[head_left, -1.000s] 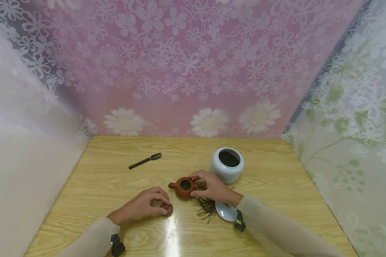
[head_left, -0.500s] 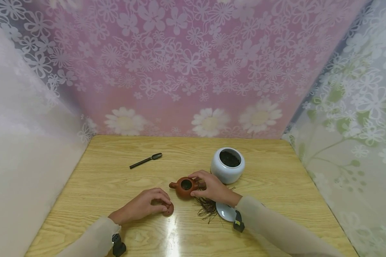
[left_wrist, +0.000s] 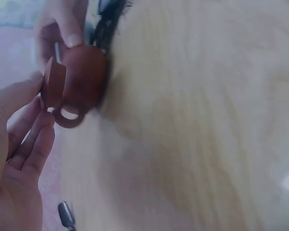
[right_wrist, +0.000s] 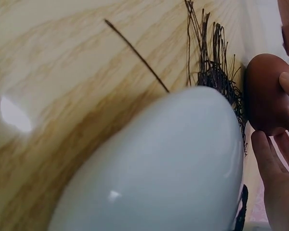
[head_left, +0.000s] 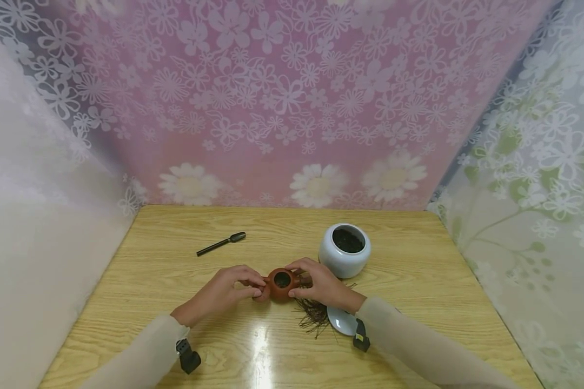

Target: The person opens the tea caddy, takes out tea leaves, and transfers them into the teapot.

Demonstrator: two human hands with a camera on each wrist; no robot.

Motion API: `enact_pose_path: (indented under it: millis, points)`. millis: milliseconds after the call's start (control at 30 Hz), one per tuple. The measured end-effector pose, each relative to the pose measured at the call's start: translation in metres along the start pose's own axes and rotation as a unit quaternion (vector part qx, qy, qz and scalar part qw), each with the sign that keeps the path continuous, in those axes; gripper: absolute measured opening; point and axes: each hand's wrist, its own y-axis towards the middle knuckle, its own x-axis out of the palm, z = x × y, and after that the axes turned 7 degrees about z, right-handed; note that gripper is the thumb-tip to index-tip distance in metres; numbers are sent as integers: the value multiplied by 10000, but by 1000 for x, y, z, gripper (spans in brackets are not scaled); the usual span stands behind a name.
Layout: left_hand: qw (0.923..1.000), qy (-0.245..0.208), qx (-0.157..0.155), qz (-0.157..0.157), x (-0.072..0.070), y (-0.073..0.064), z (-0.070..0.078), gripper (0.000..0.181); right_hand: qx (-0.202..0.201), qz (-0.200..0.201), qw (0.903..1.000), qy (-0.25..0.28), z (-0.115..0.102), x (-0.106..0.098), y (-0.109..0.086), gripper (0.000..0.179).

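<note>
A small reddish-brown clay teapot (head_left: 282, 292) stands uncovered on the table, with dark matter visible inside. My right hand (head_left: 323, 283) holds its body from the spout side, thumb and fingers on either side (right_wrist: 267, 91). My left hand (head_left: 224, 292) pinches the matching teapot lid (left_wrist: 54, 84) by its edge region, tilted on its side in the left wrist view. The lid is raised beside the teapot, near the loop handle (left_wrist: 67, 120), and partly hides the pot there. In the head view my left fingers cover much of the lid.
Behind my right hand stands a white jar (head_left: 343, 262) filled with dark tea leaves. A heap of thin dark strands (head_left: 313, 316) and a white lid (head_left: 342, 321) lie under and before my right wrist. A dark scoop (head_left: 221, 244) rests at the back left.
My left hand has lifted the teapot lid off the table and brought it forward and right, up to the teapot's handle side. My right hand has stayed on the teapot.
</note>
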Motion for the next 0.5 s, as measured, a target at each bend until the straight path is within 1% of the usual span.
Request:
enact_pose_path:
  millis: [133, 233, 300, 433, 500]
  points:
    - [9998, 128, 10, 180, 1, 10, 9, 22, -25, 15, 10000, -76, 0, -1, -1, 61]
    - [9993, 221, 32, 302, 3, 18, 12, 22, -53, 30, 9999, -155, 0, -1, -1, 61]
    - [9991, 257, 7, 341, 6, 23, 14, 21, -71, 33, 9998, -185, 0, -1, -1, 61]
    - [9992, 173, -41, 346, 11, 31, 17, 20, -92, 15, 9999, -115, -1, -1, -1, 60]
    - [9993, 153, -12, 342, 14, 34, 18, 19, -83, 8, 9999, -82, -1, -1, -1, 60]
